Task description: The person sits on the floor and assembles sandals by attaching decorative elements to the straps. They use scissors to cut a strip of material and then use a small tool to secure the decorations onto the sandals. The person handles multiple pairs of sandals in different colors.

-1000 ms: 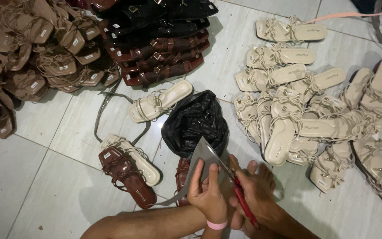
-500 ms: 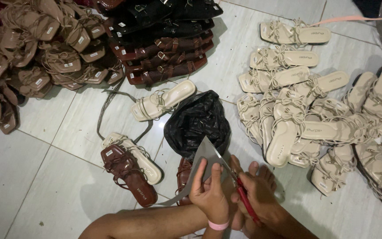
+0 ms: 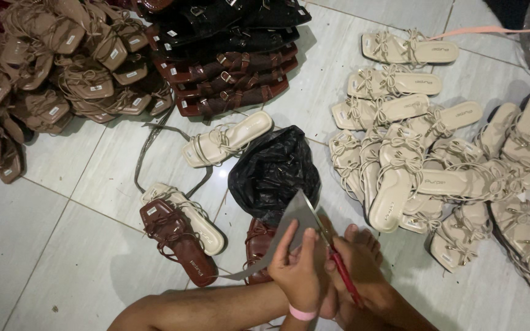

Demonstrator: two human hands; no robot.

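Note:
My left hand [image 3: 300, 270], with a pink band at the wrist, pinches a grey sheet [image 3: 289, 230] that is held up over the floor tiles. My right hand [image 3: 370, 287] grips red-handled scissors [image 3: 337, 260], whose blades lie along the sheet's right edge. A long thin grey strip [image 3: 240, 274] trails from the sheet down to the left. Just beyond the sheet sits a crumpled black plastic bag [image 3: 274, 168]. A dark red sandal [image 3: 257, 245] lies partly hidden under the sheet.
Cream bow sandals [image 3: 400, 178] are spread out on the right. Tan sandals [image 3: 62, 73] are heaped at top left, black and maroon ones [image 3: 228, 67] stacked at top centre. A maroon sandal [image 3: 176, 239] and two cream sandals [image 3: 225, 140] lie loose on the tiles, with a grey strap [image 3: 145, 147].
Both hands keep their hold on the sheet and the scissors. The view has shifted a little; nothing on the floor has moved.

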